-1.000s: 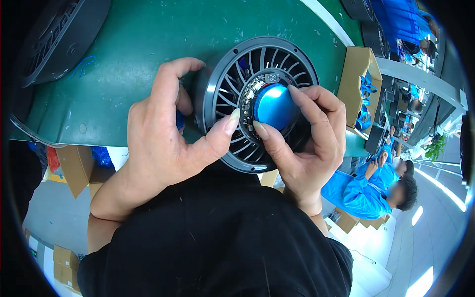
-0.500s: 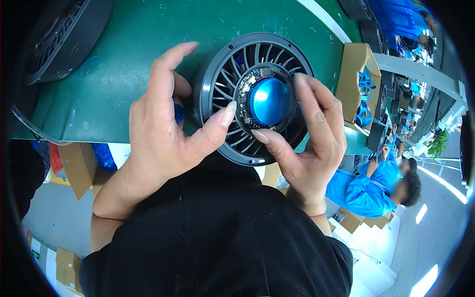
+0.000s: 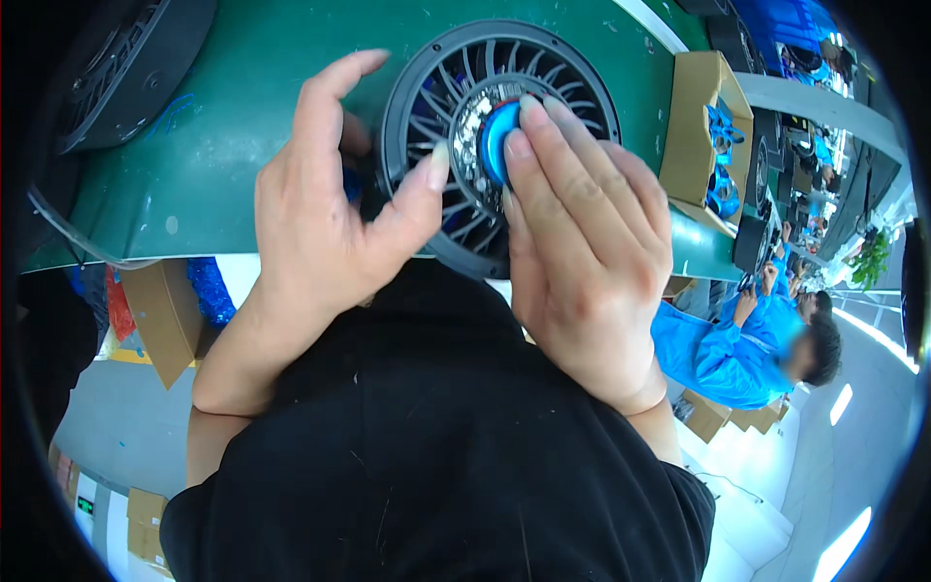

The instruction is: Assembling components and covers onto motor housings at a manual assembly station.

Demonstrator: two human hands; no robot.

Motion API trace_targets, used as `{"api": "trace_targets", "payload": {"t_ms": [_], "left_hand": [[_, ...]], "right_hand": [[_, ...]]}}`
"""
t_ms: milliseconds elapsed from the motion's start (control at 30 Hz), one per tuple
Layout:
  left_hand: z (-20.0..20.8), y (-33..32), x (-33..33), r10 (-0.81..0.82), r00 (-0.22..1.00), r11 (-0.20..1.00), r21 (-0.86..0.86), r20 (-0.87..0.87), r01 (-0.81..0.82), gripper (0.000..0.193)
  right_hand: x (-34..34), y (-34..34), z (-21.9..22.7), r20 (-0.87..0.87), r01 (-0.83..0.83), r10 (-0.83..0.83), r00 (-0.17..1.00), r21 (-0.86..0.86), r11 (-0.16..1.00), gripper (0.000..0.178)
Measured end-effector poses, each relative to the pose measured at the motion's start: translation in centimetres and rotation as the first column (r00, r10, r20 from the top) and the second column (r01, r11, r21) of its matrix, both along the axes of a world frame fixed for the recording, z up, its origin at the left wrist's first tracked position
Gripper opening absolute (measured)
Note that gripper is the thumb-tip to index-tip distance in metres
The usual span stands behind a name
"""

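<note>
- Blue and shiny, a round cap (image 3: 498,144) sat at the hub of a dark fan (image 3: 475,63), upper centre of the frame, partly hidden by fingers.
- Right hand (image 3: 592,252), right of centre: fingers straight and close together, laid over the cap rather than curled round it.
- Left hand (image 3: 315,218), left of centre: thumb and forefinger spread wide, thumb tip over the fan's near-left edge; whether it gripped the fan could not be told.
- Beside the cap, on its left, a small circuit board (image 3: 469,131) showed.
- Beneath the fan spread a green table (image 3: 252,145).
- Another fan (image 3: 145,82) stood at upper left.
- At upper right, a cardboard box (image 3: 689,126) held blue pieces (image 3: 722,136).
- At right, a co-worker (image 3: 737,359) wore blue.
</note>
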State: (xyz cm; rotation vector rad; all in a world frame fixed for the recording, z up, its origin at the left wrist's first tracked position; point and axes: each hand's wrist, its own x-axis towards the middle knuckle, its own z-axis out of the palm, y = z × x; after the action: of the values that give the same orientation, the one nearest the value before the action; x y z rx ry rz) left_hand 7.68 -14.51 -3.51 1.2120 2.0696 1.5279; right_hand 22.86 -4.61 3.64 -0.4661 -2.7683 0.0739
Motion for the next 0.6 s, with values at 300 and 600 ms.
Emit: {"api": "trace_targets", "payload": {"t_ms": [300, 600], "left_hand": [[4.0, 1.1, -1.8, -0.297, 0.736, 0.948, -0.093, -0.608, 0.306, 0.047], [-1.2, 4.1, -4.3, 0.161, 0.544, 0.781, 0.444, -0.823, 0.44, 0.026]], "right_hand": [[0.7, 1.5, 0.8, -0.044, -0.125, 0.128, 0.991, 0.057, 0.99, 0.025], [0.9, -0.1, 1.7, 0.198, -0.221, 0.192, 0.961, 0.138, 0.966, 0.027]]}}
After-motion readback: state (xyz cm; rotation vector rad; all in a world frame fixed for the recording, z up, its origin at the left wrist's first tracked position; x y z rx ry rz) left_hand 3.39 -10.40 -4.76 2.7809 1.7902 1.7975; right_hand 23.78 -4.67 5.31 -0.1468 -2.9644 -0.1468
